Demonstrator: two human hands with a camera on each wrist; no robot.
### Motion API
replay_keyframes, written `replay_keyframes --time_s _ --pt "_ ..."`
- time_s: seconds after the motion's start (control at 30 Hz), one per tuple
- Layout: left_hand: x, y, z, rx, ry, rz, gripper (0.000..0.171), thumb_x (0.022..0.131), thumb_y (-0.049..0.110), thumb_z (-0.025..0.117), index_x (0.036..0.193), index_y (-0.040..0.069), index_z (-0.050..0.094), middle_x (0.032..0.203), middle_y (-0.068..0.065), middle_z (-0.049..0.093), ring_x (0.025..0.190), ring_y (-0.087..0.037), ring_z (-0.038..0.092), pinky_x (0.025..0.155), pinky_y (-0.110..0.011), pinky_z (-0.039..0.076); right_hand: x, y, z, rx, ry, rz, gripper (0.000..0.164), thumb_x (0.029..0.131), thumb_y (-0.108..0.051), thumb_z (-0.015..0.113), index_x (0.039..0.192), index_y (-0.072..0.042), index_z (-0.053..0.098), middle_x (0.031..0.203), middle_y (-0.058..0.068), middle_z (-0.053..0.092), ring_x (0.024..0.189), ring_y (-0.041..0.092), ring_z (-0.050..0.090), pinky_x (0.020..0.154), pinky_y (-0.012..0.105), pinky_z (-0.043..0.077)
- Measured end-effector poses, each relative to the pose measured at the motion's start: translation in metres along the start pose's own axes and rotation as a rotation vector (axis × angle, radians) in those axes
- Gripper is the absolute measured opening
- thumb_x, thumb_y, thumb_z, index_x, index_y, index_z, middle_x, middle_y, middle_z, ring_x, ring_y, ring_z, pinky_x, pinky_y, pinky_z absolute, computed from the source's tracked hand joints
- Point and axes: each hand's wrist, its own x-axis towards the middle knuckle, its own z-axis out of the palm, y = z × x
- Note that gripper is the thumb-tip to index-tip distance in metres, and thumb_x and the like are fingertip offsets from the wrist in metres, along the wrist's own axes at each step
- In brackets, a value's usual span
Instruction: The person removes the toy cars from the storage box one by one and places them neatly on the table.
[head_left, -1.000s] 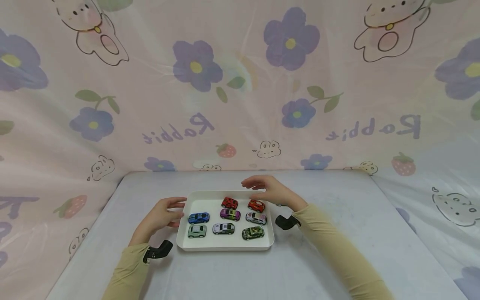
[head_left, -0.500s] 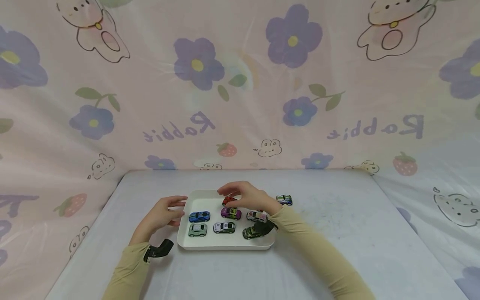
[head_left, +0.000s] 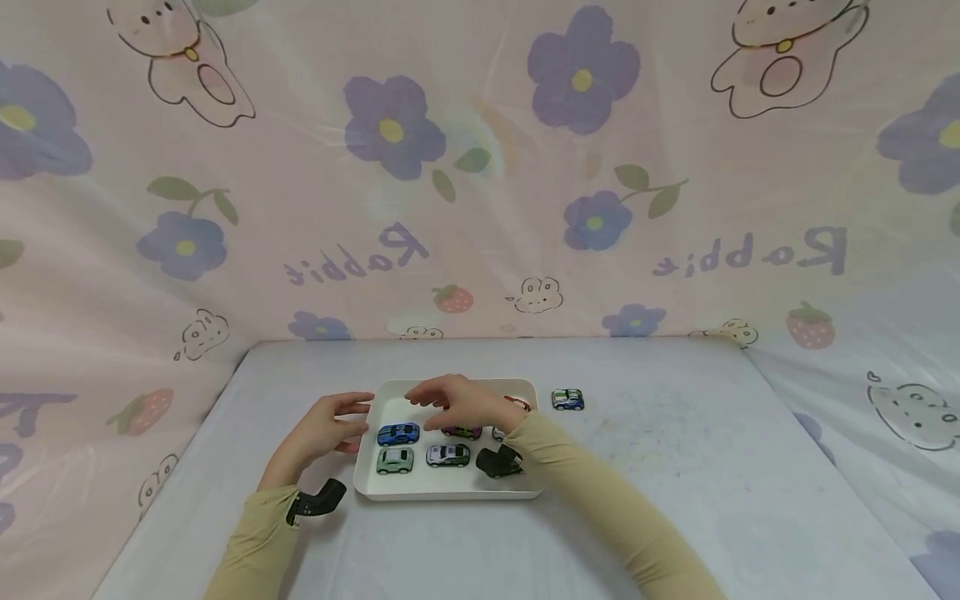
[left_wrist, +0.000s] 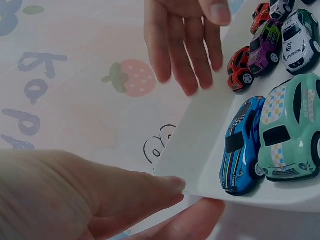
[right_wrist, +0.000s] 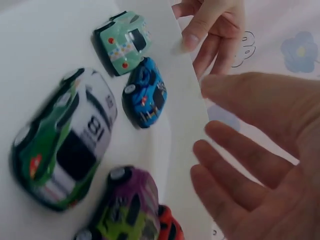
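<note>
A white tray (head_left: 450,493) holds several small toy cars. My left hand (head_left: 322,433) pinches the tray's left rim, with the thumb (left_wrist: 167,186) on top and a finger below. My right hand (head_left: 459,406) hovers over the back of the tray, fingers spread and holding nothing. Nearest it are a blue toy car (head_left: 397,434), a purple one (left_wrist: 266,42) and a red one (left_wrist: 240,70), which the hand hides in the head view. A mint green car (head_left: 394,460) and a white-green car (head_left: 447,455) stand at the front. The right wrist covers other cars.
One multicoloured toy car (head_left: 567,399) stands on the white table (head_left: 675,467), right of the tray. A patterned curtain (head_left: 480,208) rises behind the table. A black wrist camera (head_left: 498,461) hangs low over the tray's right half.
My right hand has moved left from the tray's back right corner, across the red cars, towards the blue car. The multicoloured car outside the tray has come into view. The left hand stays put.
</note>
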Motion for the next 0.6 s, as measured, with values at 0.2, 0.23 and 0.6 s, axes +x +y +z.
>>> replay_keyframes --time_s 0.2,0.23,0.6 --pt "-0.001 0.0 -0.001 -0.006 -0.004 0.004 0.052 0.089 0.0 0.063 0.138 0.0 0.047 0.132 -0.028 0.05 0.093 -0.027 0.064 0.062 -0.037 0.057 0.012 0.002 0.009 -0.033 -0.023 0.02 0.052 0.085 -0.008 0.073 0.134 -0.005 0.054 0.13 0.011 0.058 0.12 0.022 0.053 0.099 0.024 0.041" --pt "-0.001 0.0 -0.002 -0.008 -0.005 0.005 0.052 0.089 0.0 0.063 0.138 0.0 0.047 0.132 -0.028 0.05 0.094 -0.027 0.064 0.063 -0.037 0.057 0.014 0.002 0.01 -0.039 -0.022 0.024 0.052 0.085 -0.008 0.073 0.134 -0.006 0.055 0.13 0.009 0.058 0.119 0.02 0.054 0.099 0.024 0.041" --pt "0.0 -0.002 -0.001 -0.011 -0.01 0.009 0.051 0.089 -0.002 0.062 0.138 0.0 0.047 0.132 -0.028 0.051 0.09 -0.026 0.065 0.062 -0.037 0.057 0.03 0.009 0.024 -0.114 -0.071 0.052 0.051 0.082 -0.007 0.075 0.131 -0.009 0.059 0.123 0.002 0.063 0.109 0.01 0.058 0.09 0.019 0.045"
